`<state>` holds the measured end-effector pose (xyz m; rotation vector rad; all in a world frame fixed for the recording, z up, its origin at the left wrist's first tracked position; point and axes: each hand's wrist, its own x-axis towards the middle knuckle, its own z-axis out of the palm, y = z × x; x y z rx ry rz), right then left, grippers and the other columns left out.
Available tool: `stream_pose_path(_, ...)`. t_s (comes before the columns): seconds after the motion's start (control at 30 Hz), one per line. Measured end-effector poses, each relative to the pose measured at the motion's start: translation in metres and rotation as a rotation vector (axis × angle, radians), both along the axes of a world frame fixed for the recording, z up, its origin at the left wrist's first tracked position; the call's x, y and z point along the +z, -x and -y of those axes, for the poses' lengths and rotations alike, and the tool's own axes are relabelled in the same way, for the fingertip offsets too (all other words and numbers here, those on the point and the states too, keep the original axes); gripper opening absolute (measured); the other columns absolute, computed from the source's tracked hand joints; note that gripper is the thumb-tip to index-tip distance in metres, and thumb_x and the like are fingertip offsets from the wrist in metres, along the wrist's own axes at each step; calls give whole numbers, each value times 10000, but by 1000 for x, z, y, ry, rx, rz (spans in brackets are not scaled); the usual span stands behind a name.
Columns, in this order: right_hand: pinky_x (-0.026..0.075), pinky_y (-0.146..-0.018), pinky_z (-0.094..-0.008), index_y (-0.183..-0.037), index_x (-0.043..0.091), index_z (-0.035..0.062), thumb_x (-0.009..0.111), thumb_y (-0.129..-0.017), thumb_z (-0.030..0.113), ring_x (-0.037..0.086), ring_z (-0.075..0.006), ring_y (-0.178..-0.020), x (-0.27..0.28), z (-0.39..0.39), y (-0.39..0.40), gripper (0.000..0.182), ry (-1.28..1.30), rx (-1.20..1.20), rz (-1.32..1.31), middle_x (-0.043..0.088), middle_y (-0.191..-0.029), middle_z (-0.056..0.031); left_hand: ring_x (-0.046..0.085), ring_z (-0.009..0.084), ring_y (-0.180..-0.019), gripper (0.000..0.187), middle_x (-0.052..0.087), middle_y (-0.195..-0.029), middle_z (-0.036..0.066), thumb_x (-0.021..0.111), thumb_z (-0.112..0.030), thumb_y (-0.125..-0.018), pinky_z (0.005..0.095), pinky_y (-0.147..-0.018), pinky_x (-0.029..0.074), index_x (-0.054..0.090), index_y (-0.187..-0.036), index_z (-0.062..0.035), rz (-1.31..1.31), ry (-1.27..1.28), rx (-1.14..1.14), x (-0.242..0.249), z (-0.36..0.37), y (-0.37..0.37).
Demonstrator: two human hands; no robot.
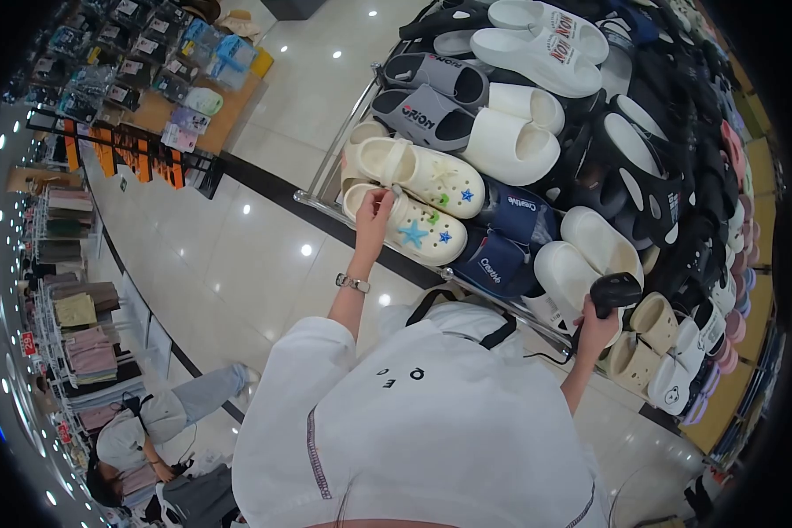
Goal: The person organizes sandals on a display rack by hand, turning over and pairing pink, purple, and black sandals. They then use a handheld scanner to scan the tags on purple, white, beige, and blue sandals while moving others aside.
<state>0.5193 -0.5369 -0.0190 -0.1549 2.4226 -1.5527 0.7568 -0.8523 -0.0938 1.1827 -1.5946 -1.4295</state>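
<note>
My left hand (374, 216) is closed at the heel end of a cream clog (427, 239) decorated with blue star and green charms, its fingertips by the strap. Right behind lies the matching clog (436, 174). My right hand (597, 326) is wrapped round the handle of a black barcode scanner (616, 293), held over the shoes. White slides (590, 251) lie just beyond the scanner, and navy slides marked "Creative" (500, 261) lie between my two hands.
A metal-railed display (326, 207) holds the shoes, with grey "Orion" slides (427, 114) and beige clogs (656, 321) among them. At upper left hangs a rack of packaged goods (141, 66). Another person (145, 431) is at lower left, near shelves of folded clothes (92, 348).
</note>
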Motion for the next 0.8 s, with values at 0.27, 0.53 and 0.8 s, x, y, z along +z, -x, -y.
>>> stream_pose_path(0.27, 413, -403, -267, -971, 556, -48, 660, -699, 200, 538, -151, -391, 8, 13, -1, 383, -250, -8, -66, 578, -612, -86, 469, 53, -692, 245, 546, -782, -3, 542, -224, -880, 194, -626, 397, 557, -988, -4, -80, -6, 24, -2, -7, -2)
stream_pose_path(0.53, 429, -437, -283, -956, 570, -47, 652, -685, 232, 550, -172, -395, 16, 19, -4, 397, -267, -32, -88, 578, -594, -92, 534, 76, -692, 221, 596, -796, 29, 629, -151, -808, 203, -588, 423, 593, -975, -12, 82, 140, 116, 32, -20, 2)
stream_pose_path(0.8, 438, -455, -292, -958, 577, -28, 658, -671, 236, 556, -177, -402, 10, 14, -8, 398, -294, -68, -133, 600, -623, -97, 557, 113, -669, 156, 600, -763, 52, 625, -101, -798, 238, -577, 439, 563, -905, -5, 25, 278, 142, 42, -8, 32)
